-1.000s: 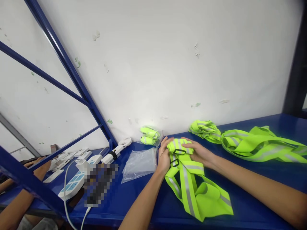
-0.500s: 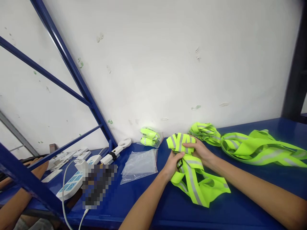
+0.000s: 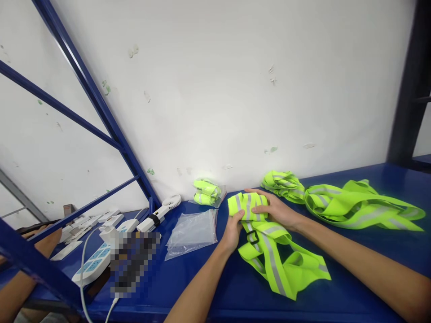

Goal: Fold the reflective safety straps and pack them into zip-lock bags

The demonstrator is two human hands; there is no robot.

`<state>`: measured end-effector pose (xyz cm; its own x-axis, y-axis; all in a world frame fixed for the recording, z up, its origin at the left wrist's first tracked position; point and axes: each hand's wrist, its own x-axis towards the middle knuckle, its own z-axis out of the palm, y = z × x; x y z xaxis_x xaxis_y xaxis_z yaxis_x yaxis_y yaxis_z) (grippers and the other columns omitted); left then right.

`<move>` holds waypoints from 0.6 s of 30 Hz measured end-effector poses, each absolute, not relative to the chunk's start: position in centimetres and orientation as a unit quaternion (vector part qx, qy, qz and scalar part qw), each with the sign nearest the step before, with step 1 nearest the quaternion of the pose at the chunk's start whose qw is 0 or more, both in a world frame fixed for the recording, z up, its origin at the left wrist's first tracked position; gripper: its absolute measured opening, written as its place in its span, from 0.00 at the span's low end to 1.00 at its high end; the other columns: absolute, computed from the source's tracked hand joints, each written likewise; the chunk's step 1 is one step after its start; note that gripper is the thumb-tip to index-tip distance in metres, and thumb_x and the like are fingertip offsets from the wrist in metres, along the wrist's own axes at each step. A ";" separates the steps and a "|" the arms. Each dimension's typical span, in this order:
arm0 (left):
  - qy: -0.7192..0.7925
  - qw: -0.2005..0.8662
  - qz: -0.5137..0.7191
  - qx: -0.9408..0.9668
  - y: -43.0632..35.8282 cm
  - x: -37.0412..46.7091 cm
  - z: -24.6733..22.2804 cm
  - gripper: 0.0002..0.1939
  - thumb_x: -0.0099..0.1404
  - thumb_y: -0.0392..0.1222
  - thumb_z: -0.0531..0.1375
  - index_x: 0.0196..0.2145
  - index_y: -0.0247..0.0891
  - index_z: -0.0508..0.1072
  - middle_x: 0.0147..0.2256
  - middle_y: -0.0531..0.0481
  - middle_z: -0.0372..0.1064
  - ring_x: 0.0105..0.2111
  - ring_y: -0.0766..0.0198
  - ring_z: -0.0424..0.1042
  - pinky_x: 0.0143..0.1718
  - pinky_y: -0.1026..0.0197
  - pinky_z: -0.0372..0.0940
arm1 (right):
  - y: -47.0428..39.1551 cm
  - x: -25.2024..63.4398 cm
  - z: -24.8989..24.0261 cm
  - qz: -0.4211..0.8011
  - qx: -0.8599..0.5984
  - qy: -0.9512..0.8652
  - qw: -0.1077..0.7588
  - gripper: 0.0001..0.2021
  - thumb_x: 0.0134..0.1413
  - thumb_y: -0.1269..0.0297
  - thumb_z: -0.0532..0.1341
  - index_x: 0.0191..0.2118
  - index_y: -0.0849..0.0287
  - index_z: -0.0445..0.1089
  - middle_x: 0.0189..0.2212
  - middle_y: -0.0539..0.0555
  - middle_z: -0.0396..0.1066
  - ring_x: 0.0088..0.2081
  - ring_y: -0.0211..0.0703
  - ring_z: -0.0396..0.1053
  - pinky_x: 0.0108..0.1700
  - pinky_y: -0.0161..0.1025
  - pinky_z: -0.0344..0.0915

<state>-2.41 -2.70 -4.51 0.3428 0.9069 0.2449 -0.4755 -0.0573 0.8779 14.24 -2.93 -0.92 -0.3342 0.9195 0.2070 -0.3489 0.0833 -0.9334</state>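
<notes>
Left hand (image 3: 232, 231) has shifted onto the left end of the neon strap roll (image 3: 247, 204) since half a second ago, baring more of the black buckle (image 3: 252, 237). Half-curled, it and the right hand (image 3: 274, 211) grip the roll, at five o'clock from view centre; clear bags (image 3: 193, 231) lie at eight o'clock from it.

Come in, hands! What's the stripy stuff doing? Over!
Left hand, right hand gripping yellow-green, grey-striped fabric strap. Top rolled, loose tail over blue tabletop. Translucent plastic bags off left, out of the way.
</notes>
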 end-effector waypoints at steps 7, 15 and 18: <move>0.221 0.706 0.499 0.451 -2.7 -2.3 -4.4 0.28 0.56 0.44 0.63 0.54 0.34 0.69 0.50 0.41 0.72 0.52 0.45 0.69 0.54 0.46 0.61 | -2.8 14.2 -1.3 0.614 -0.287 -0.551 0.486 0.34 0.37 0.73 0.69 0.56 0.57 0.66 0.39 0.52 0.77 0.38 0.46 0.74 0.40 0.40 0.70; 0.255 0.724 0.477 0.429 -3.0 -2.4 -3.7 0.34 0.52 0.45 0.68 0.56 0.39 0.64 0.48 0.42 0.72 0.47 0.49 0.72 0.48 0.52 0.66 | -3.2 12.8 -1.4 0.537 -0.305 -0.526 0.585 0.24 0.42 0.69 0.66 0.49 0.57 0.69 0.35 0.50 0.76 0.33 0.43 0.73 0.34 0.37 0.68; 0.262 0.715 0.444 0.473 -2.9 -2.6 -4.0 0.34 0.50 0.38 0.70 0.54 0.39 0.64 0.48 0.43 0.72 0.44 0.53 0.73 0.46 0.54 0.67 | -3.1 12.6 -1.3 0.493 -0.324 -0.500 0.634 0.23 0.43 0.66 0.67 0.49 0.56 0.68 0.38 0.51 0.76 0.37 0.45 0.73 0.38 0.38 0.69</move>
